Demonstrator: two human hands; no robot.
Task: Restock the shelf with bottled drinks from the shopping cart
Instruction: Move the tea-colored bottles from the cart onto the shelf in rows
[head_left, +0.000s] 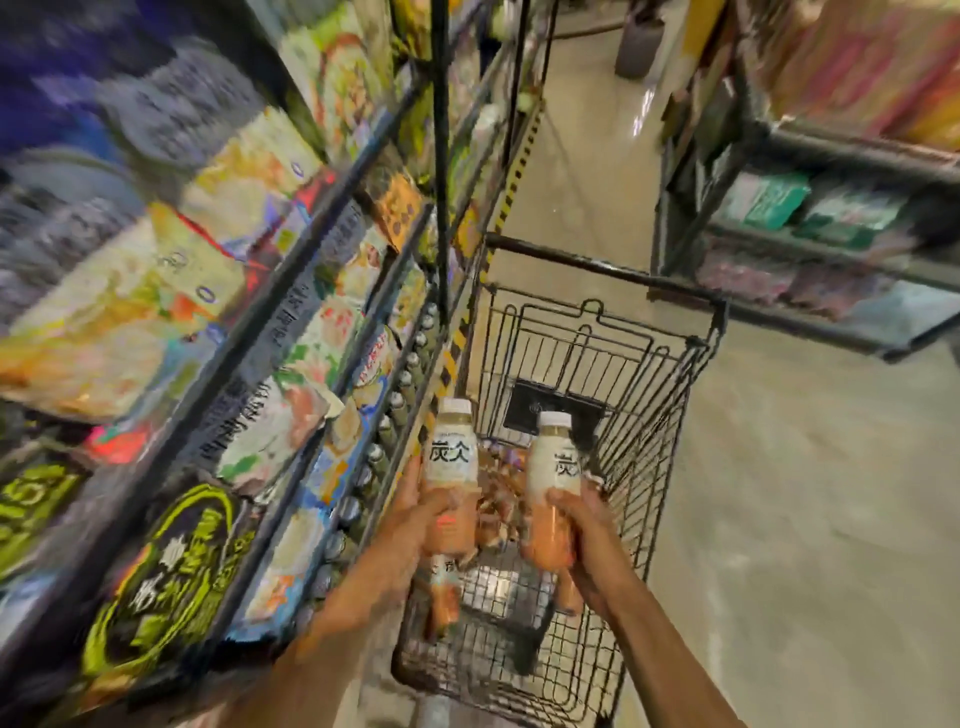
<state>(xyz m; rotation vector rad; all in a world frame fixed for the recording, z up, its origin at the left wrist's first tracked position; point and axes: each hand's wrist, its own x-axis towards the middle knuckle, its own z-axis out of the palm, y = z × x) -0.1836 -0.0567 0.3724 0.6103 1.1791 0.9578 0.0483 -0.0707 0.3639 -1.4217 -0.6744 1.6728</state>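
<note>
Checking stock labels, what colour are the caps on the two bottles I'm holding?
White, on both bottles; head view.

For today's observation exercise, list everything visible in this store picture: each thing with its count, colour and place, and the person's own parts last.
Held bottles: two, white caps, cream over orange, upright above the cart.
Cart: one, black wire, in the aisle right of the left shelf.
Cart bottles: a few, orange, lying in the basket; count unclear.
Left shelf: one, dark frame, colourful blurred packets.
Shelf bottles: one row, grey caps, lower edge of left shelf.
Right shelf: one, dark, green and pink packs.
Floor: beige.
Left hand: holds one bottle.
Right hand: holds the other.
</note>
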